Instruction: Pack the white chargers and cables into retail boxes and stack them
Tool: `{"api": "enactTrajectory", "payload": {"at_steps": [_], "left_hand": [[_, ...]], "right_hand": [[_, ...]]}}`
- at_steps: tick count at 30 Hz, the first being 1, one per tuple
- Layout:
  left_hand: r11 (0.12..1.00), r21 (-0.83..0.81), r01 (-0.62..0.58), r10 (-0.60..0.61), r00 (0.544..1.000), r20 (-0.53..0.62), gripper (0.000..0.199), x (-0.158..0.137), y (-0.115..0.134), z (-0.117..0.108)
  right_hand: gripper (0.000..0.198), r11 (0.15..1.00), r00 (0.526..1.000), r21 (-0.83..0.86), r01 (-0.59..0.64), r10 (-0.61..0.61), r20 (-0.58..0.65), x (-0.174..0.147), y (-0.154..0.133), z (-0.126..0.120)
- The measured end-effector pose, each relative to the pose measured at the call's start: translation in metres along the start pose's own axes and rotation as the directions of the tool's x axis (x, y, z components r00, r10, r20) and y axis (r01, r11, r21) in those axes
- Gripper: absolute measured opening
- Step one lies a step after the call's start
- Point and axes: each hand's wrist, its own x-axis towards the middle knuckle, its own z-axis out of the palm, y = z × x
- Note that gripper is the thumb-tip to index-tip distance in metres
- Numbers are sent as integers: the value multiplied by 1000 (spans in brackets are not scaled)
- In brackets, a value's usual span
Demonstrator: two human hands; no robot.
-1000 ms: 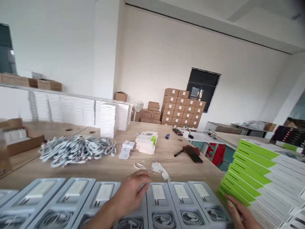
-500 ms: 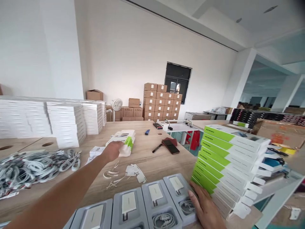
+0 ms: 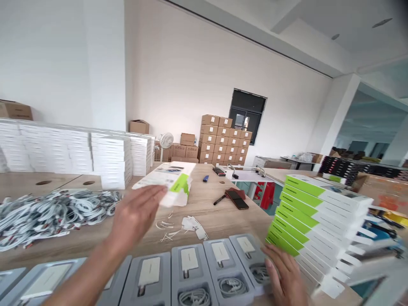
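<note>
At frame centre, the left hand [image 3: 135, 216] lifts a flat white-and-green box [image 3: 165, 176] off the table [image 3: 223, 216]. Lower right, the right hand [image 3: 283, 276] rests open on the end grey tray [image 3: 251, 265]; the row of filled trays appears unboxed beside stacked boxes [image 3: 318, 212].

Both arms are bare from hand to frame edge: the left hand [image 3: 135, 216] and right hand [image 3: 285, 278] wear no gloves, rings or watch (nails short, unpainted).

We count six grey trays [image 3: 188, 276], one lifted flat box [image 3: 165, 175], one pen [image 3: 219, 199], one phone [image 3: 237, 199].
</note>
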Motion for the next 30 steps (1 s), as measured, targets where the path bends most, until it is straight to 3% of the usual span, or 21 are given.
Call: {"api": "enactTrajectory", "payload": {"at_steps": [2, 3, 4, 6, 8, 10, 11, 13, 14, 16, 17, 18, 19, 20, 21, 23, 26, 30], "left_hand": [[995, -38, -95, 92, 993, -76, 44, -21, 20, -14], [991, -53, -123, 118, 989, -88, 47, -31, 30, -16], [987, -71, -142, 136, 987, -86, 48, -39, 39, -15], [976, -131, -171, 176, 984, 26, 50, -52, 53, -11], [963, -224, -148, 198, 955, 222, 57, -60, 60, -6], [952, -306, -19, 139, 917, 374, 68, -66, 59, -3], [938, -335, 90, 58, 912, 407, 75, -67, 57, -2], [834, -378, 402, -243, 883, 402, 88, -69, 49, -2], [706, -411, 577, -425, 810, 405, 89, -68, 45, -2], [294, -494, 818, -656, 549, 519, 81, -64, 38, -1], [53, -511, 858, -631, 426, 649, 76, -62, 37, 0], [-164, -487, 858, -526, 342, 779, 71, -59, 36, 1], [-333, -434, 837, -391, 295, 872, 66, -58, 36, 2], [-447, -375, 812, -273, 275, 922, 61, -57, 38, 3], [-514, -335, 790, -205, 266, 942, 56, -57, 40, 4], [-563, -339, 754, -219, 260, 940, 48, -59, 43, 6], [-555, -401, 729, -331, 249, 910, 47, -63, 41, 8], [-529, -393, 752, -343, 233, 910, 52, -67, 32, 6]], "right_hand": [[38, 978, 997, 200, -67, 58, 53, 17, -52, 17], [41, 927, 975, 334, -171, 110, 195, 28, -82, 30], [44, 836, 921, 451, -313, 150, 360, 40, -112, 45], [57, 526, 788, 645, -554, 83, 610, 64, -165, 80], [54, 248, 711, 686, -684, 13, 703, 84, -198, 112], [50, 115, 687, 682, -723, 10, 727, 100, -206, 136], [48, 98, 689, 684, -723, 17, 725, 105, -203, 144], [45, 110, 721, 715, -690, 19, 693, 109, -190, 152], [44, 120, 742, 736, -666, 10, 670, 108, -184, 152], [41, 133, 775, 769, -625, -14, 632, 103, -175, 147], [39, 141, 781, 776, -615, -30, 624, 101, -173, 144], [38, 149, 778, 775, -614, -45, 626, 99, -173, 140], [37, 160, 770, 767, -621, -53, 635, 97, -175, 138], [38, 173, 761, 756, -631, -50, 647, 96, -177, 135], [39, 188, 752, 744, -641, -39, 658, 96, -179, 134], [40, 220, 746, 730, -647, -13, 666, 96, -183, 132], [41, 274, 739, 718, -640, -39, 673, 96, -185, 130], [39, 292, 734, 724, -625, -97, 672, 97, -186, 130]]}}
